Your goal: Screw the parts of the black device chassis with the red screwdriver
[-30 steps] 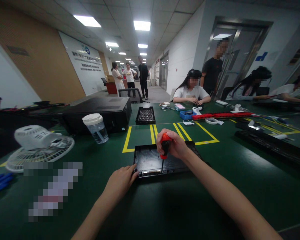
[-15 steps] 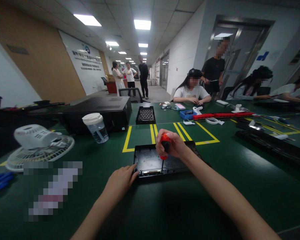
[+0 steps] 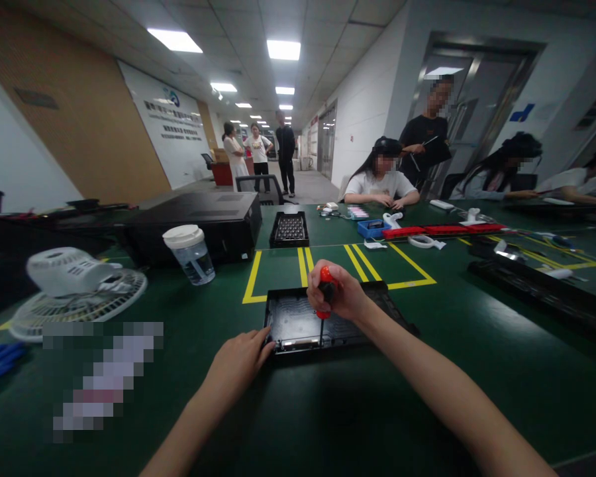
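Note:
A shallow black plastic panel (image 3: 293, 315) with a raised rim lies on the green table in front of me. Its left front corner is held by my left hand (image 3: 243, 354), fingers and thumb closed at the rim. My right hand (image 3: 345, 291) is wrapped around the red-and-black handle of a screwdriver (image 3: 324, 273). The screwdriver stands nearly upright, its shaft reaching down to the front edge of the panel, beside a pale metallic strip (image 3: 300, 342). The tip is too small to make out. Part of the panel's right side is behind my right hand and forearm.
Left of the panel are a white fan (image 3: 74, 291), a lidded cup (image 3: 189, 255) and a large black case (image 3: 198, 222). A black tray of small parts (image 3: 289, 230) and a blue bin (image 3: 372, 228) sit beyond. Long black parts (image 3: 541, 295) lie right. People sit across the table.
My right hand and the screwdriver have shifted very slightly left. My left hand stays at the panel corner. In the background, the standing person has raised a dark flat object.

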A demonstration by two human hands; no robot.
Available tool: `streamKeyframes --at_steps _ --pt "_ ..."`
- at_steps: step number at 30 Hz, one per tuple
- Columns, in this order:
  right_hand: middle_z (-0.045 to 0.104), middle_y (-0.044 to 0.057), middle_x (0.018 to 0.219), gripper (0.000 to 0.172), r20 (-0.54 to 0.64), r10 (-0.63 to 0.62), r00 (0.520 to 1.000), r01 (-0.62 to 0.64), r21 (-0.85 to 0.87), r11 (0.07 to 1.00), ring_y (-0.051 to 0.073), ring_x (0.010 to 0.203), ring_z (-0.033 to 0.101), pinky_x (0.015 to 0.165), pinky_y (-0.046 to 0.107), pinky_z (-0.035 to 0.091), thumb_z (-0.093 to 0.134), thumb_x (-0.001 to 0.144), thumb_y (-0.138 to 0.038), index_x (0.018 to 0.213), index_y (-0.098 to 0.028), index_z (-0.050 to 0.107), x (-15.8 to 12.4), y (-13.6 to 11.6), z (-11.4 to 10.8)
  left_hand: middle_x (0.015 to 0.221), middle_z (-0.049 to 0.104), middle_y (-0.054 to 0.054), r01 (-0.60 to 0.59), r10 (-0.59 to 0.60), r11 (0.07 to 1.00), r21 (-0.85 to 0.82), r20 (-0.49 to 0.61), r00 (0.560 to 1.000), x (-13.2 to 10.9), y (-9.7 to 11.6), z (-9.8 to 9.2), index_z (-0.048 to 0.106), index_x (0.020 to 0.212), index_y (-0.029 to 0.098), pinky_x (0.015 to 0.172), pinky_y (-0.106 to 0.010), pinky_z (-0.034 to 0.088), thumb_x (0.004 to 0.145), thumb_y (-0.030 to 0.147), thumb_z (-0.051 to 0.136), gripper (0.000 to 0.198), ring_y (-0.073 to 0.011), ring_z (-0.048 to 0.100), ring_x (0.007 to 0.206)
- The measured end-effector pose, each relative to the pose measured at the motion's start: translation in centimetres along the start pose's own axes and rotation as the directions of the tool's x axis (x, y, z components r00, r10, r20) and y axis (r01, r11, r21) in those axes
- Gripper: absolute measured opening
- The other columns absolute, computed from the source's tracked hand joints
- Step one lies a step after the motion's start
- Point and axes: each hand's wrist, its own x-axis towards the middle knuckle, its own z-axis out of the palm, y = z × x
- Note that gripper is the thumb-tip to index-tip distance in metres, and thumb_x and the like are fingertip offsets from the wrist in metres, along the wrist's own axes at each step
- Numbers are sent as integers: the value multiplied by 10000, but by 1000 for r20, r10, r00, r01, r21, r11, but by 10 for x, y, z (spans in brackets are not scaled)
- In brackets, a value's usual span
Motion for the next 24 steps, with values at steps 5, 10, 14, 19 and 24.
streamKeyframes --at_steps 5,10,14,19,24 --pt "504 -33 531 242 -32 9 999 -10 -32 999 70 369 408 366 191 315 423 810 -369 743 -161 528 -1 1 2 1164 600 -118 -4 4 1000 -4 -4 1000 0 -1 0 486 1255 174 854 -351 452 897 396 331 449 -231 588 1007" --pt "498 -47 517 277 -114 15 993 -23 -63 998 64 358 397 360 183 316 449 787 -437 736 -172 507 -1 2 3 1180 589 -121 13 -13 1000 -12 16 1000 1 -1 0 481 1260 182 853 -351 450 893 402 336 452 -232 584 1013" --pt "494 -45 512 264 -144 -16 990 8 -60 998 65 354 400 360 185 317 439 800 -414 740 -167 513 -1 1 4 1171 594 -118 10 -10 1000 -18 7 1000 2 0 0 482 1261 186 854 -348 447 895 401 327 452 -231 581 1017" --pt "492 -42 513 249 -163 -28 986 18 -66 998 65 350 400 358 183 317 442 804 -396 739 -169 519 -3 2 6 1167 597 -114 10 -10 1000 -15 11 1000 0 0 -1 479 1264 188 849 -337 446 892 395 331 450 -227 582 1016" --pt "494 -41 522 242 -176 -58 983 45 -81 996 60 349 395 361 180 316 435 814 -382 748 -167 525 -3 3 8 1158 602 -116 5 -5 1000 -11 5 1000 -1 0 -1 487 1257 180 853 -339 443 894 395 323 452 -229 584 1012"
